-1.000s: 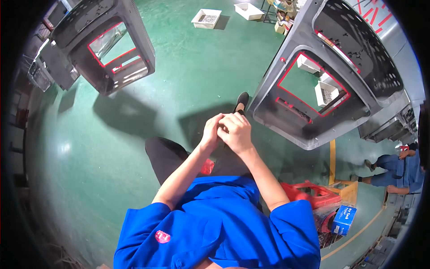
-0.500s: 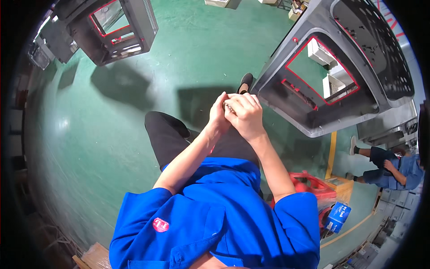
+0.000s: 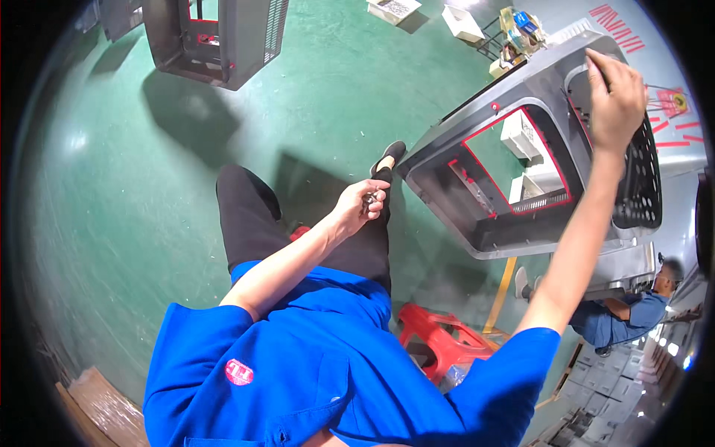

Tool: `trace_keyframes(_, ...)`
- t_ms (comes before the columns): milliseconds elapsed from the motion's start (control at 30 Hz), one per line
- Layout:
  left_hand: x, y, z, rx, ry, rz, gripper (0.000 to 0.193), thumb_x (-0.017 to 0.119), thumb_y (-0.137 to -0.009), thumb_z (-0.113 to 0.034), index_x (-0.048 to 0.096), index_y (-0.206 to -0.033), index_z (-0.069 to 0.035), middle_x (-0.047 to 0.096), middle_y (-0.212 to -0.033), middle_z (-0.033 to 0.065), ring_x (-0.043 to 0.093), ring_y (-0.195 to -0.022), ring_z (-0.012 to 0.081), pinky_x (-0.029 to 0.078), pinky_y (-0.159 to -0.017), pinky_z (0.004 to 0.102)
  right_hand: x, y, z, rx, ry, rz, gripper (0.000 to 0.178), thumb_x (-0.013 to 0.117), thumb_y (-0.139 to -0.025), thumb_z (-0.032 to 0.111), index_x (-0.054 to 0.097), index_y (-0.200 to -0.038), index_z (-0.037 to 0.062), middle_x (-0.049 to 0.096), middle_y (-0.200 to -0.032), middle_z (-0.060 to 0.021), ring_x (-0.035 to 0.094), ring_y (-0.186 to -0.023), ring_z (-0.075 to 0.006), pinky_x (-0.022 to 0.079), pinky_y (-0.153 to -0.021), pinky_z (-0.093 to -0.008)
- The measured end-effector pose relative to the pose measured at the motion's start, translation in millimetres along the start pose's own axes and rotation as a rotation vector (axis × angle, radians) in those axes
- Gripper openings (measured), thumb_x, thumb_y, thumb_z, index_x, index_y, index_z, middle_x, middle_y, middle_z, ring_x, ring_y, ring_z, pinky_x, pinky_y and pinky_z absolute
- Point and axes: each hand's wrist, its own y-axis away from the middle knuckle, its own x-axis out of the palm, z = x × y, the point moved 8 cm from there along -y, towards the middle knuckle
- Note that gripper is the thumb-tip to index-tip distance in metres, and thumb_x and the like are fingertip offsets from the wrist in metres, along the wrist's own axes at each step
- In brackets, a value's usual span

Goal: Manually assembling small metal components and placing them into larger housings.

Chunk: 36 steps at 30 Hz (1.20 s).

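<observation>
My left hand [image 3: 360, 204] is curled shut over my lap around several small dark metal parts [image 3: 369, 200], likely screws. My right hand [image 3: 614, 95] is stretched far up to the right, fingertips pinched on the upper edge of a large grey metal housing [image 3: 477, 141] near its black perforated grille [image 3: 644, 175]. What those fingertips pinch is too small to see. The housing tilts beside me and has a red-edged rectangular opening [image 3: 514, 167]. My black trousers and blue shirt fill the lower middle.
A red plastic stool [image 3: 441, 337] is under me on the green floor. A second grey housing [image 3: 223, 33] stands at the upper left. White trays [image 3: 393, 9] lie at the top. Another person in blue [image 3: 625, 313] crouches at the right. Cardboard [image 3: 97, 406] lies lower left.
My hands were together in front of me; my right hand has since lifted away up to the housing's upper edge. My left hand stayed low and closed. The view has swung toward the housing.
</observation>
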Motion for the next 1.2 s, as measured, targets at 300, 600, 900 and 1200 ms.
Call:
trace_keyframes(300, 13.9, 0.8, -11.4, 0.046, -0.063, 0.078, 0.019, 0.052, -0.090, -0.012, 0.057, -0.103, 0.001, 0.051, -0.077, 0.0008, 0.044, -0.057, 0.0069, 0.033, -0.048, 0.0209, 53.6, -56.2, -34.7, -0.117, 0.111, 0.463, 0.016, 0.063, -0.077, 0.013, 0.068, -0.092, 0.0110, 0.066, -0.084, -0.0048, 0.062, -0.087, -0.0205, 0.041, -0.091, -0.0363)
trace_keyframes(600, 12.9, 0.4, -10.0, 0.080, -0.146, 0.008, 0.026, 0.052, -0.089, -0.009, 0.058, -0.111, 0.004, 0.049, -0.076, -0.0010, 0.041, -0.057, 0.0054, 0.030, -0.048, 0.0200, 74.9, -66.3, -33.9, 0.067, 0.122, 0.640, 0.016, 0.059, -0.075, 0.010, 0.066, -0.088, 0.0040, 0.068, -0.088, -0.0121, 0.065, -0.086, -0.0280, 0.049, -0.079, -0.0375)
trace_keyframes(900, 37.0, 6.2, -6.4, 0.119, -0.206, 0.151, 0.035, 0.049, -0.091, -0.009, 0.053, -0.122, 0.007, 0.048, -0.070, -0.0022, 0.037, -0.053, 0.0039, 0.028, -0.047, 0.0196, 71.8, -63.2, -15.2, -0.117, 0.350, 0.517, 0.024, 0.062, -0.077, 0.018, 0.064, -0.100, 0.0116, 0.068, -0.099, -0.0089, 0.064, -0.094, -0.0280, 0.048, -0.080, -0.0367)
trace_keyframes(1200, 30.5, 11.3, -46.6, 0.403, 0.005, 0.121, 0.046, 0.052, -0.094, -0.025, 0.046, -0.130, 0.003, 0.042, -0.064, -0.0040, 0.034, -0.049, 0.0040, 0.027, -0.043, 0.0186, 132.7, 115.3, 259.6, 0.166, -1.213, 1.139, 0.030, 0.070, -0.069, 0.031, 0.071, -0.081, 0.0035, 0.069, -0.077, -0.0099, 0.068, -0.075, -0.0210, 0.051, -0.070, -0.0296)
